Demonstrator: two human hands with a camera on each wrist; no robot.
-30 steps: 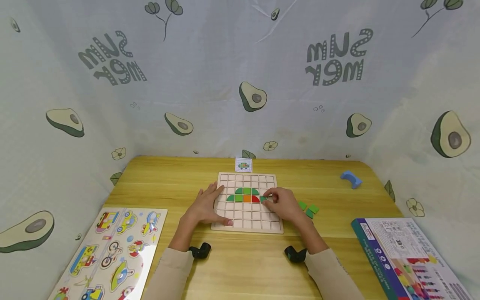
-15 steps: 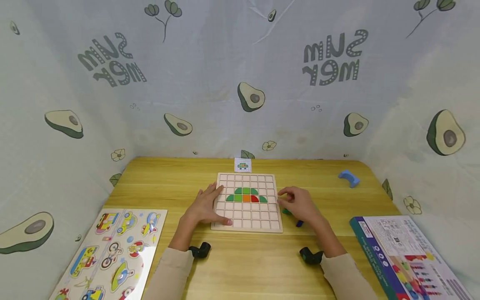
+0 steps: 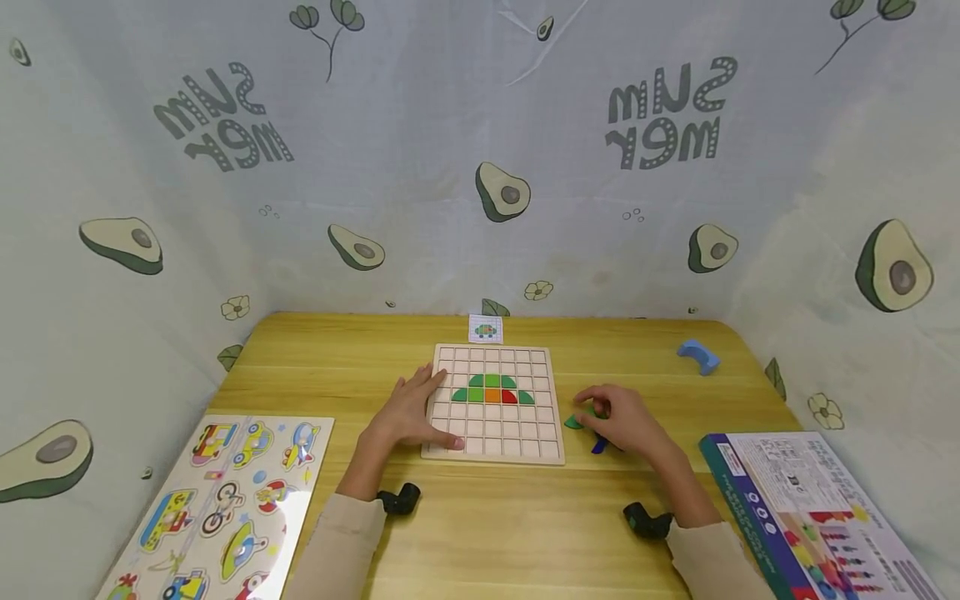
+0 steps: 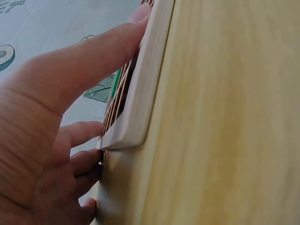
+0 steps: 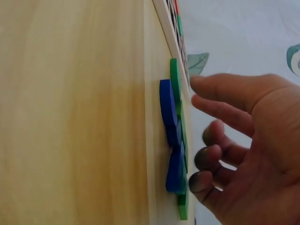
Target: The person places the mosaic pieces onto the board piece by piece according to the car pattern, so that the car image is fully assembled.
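A square wooden grid board lies mid-table, with green, orange and red tiles set in two rows of its cells. My left hand rests on its left edge, fingers spread and thumb near the front corner. In the left wrist view the thumb lies across the frame. To the right of the board, my right hand hovers over loose pieces with nothing between its fingers. Under it show a green piece and a blue piece; the right wrist view has curved blue pieces beside green ones.
A small pattern card lies behind the board. At the left is a vehicle picture puzzle, at the right a printed box. A blue arch-shaped piece sits at the back right. Avocado-print cloth hangs around the table.
My right hand has let go of a dark green tile in the board's lower row and moved right, over the loose pieces. The left hand has stayed on the board.
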